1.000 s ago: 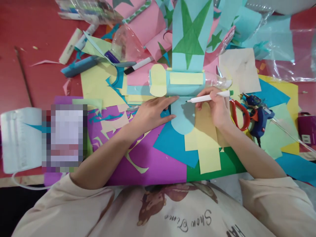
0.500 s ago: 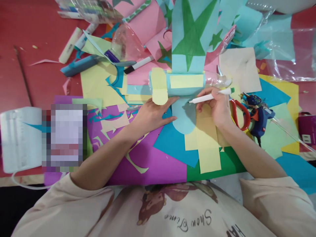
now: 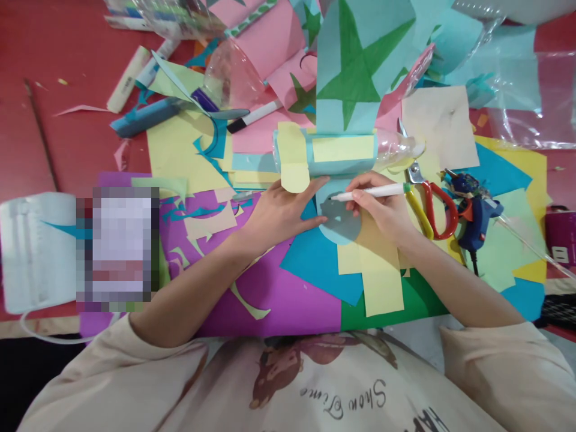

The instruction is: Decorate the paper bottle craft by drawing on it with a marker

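Observation:
My right hand (image 3: 383, 210) pinches a white marker (image 3: 387, 190) with a green end. Its tip is at the rounded light blue paper flap (image 3: 341, 231), close to the left side; whether it touches cannot be told. My left hand (image 3: 281, 209) lies open, with thumb and index finger spread onto the flap's left edge. Just above both hands a clear plastic bottle (image 3: 396, 150) lies on its side, wrapped in light blue paper. A pale yellow strip (image 3: 342, 149) and a yellow rounded piece (image 3: 293, 153) are on the wrap. Behind it stands light blue paper with a green star (image 3: 360, 66).
Red-and-yellow-handled scissors (image 3: 440, 210) and a blue glue gun (image 3: 474, 225) lie right of my right hand. Paper scraps and purple card (image 3: 279, 300) spread below. Several markers, including a black-capped one (image 3: 254, 117), lie at upper left. A blurred-out phone-like object (image 3: 120, 246) is at left.
My right hand has moved left and slightly down with the marker, whose tip has shifted left across the flap. The scissors show more fully. My left hand stays nearly in place.

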The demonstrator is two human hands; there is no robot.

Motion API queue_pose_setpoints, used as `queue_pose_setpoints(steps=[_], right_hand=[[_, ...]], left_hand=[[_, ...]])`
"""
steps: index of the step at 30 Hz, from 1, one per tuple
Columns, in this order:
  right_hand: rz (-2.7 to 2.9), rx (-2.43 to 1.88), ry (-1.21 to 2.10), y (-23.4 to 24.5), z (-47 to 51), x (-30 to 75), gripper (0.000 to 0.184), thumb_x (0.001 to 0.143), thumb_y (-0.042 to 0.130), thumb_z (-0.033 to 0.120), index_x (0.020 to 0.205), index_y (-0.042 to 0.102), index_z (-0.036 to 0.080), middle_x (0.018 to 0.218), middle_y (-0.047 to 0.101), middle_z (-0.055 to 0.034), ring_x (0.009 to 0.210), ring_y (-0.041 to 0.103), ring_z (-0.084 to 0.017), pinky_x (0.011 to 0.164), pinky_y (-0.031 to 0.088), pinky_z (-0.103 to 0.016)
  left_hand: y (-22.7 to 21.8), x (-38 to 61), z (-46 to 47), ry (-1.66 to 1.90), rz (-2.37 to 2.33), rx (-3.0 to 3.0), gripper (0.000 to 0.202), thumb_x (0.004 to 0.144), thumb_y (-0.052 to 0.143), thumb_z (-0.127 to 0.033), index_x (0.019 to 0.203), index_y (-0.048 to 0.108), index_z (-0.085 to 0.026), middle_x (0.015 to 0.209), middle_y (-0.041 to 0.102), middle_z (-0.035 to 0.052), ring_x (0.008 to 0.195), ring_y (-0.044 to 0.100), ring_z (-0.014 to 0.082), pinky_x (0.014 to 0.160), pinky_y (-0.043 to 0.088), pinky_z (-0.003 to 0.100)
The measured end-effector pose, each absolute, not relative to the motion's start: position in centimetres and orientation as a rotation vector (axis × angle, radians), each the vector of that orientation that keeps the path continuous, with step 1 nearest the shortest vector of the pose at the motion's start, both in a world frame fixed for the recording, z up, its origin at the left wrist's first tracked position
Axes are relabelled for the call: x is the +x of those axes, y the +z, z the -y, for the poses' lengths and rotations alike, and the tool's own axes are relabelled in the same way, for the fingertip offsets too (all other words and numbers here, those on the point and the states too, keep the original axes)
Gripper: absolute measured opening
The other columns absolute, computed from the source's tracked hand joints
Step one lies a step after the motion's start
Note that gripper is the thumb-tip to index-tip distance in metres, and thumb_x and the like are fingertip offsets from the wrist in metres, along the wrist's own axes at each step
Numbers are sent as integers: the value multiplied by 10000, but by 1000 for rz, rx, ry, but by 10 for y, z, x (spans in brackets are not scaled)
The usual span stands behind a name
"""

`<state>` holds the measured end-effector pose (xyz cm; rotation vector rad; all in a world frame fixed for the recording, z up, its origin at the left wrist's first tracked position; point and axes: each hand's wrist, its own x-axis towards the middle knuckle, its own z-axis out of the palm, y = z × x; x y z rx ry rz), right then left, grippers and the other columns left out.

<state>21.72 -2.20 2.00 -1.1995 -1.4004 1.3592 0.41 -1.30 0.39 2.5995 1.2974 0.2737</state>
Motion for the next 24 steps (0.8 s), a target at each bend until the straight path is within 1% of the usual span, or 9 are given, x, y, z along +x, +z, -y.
queue_pose_setpoints(steps=[3, 5, 8, 14, 19, 24], right_hand=[[1483, -1182, 1344, 17, 23, 218, 131, 853, 641, 332, 846, 609, 205, 724, 650, 14, 598, 573, -84, 544, 454, -225], [1541, -1168, 1324, 15, 23, 219, 102, 868, 626, 301, 855, 609, 201, 733, 645, 13, 619, 571, -85, 559, 443, -223], [1573, -1173, 1310, 13, 23, 219, 114, 874, 623, 306, 863, 610, 194, 746, 635, 12, 615, 553, -82, 551, 425, -221], [1627, -1210, 1256, 13, 24, 216, 155, 849, 641, 319, 817, 639, 167, 708, 632, 7, 566, 515, -74, 513, 383, -220], [1652, -1234, 1194, 15, 25, 214, 174, 835, 650, 340, 848, 679, 169, 747, 675, -11, 564, 514, -81, 508, 386, -224], [1651, -1258, 1184, 16, 25, 214, 174, 828, 657, 344, 857, 696, 177, 746, 685, -17, 565, 510, -89, 513, 397, -231]], left_hand=[[1, 4, 15, 340, -1287, 2602, 590, 895, 601, -464, 1402, 457, -198, 1215, 664, 114, 1100, 639, 272, 967, 493, 401], [-3, 3, 15, 417, -1249, 2596, 584, 903, 585, -478, 1401, 461, -199, 1284, 631, 126, 1173, 606, 290, 991, 485, 425], [-8, 0, 15, 492, -1208, 2608, 590, 906, 580, -481, 1403, 467, -184, 1318, 610, 140, 1190, 596, 304, 992, 488, 436], [-10, -1, 14, 499, -1227, 2629, 611, 895, 595, -482, 1411, 461, -184, 1306, 620, 129, 1171, 605, 289, 993, 488, 413], [-2, 1, 14, 430, -1238, 2573, 596, 899, 597, -457, 1403, 470, -165, 1209, 664, 123, 1158, 610, 275, 995, 484, 390], [0, 3, 14, 361, -1288, 2533, 620, 881, 617, -466, 1422, 454, -211, 1137, 678, 104, 1123, 615, 275, 967, 489, 392]])
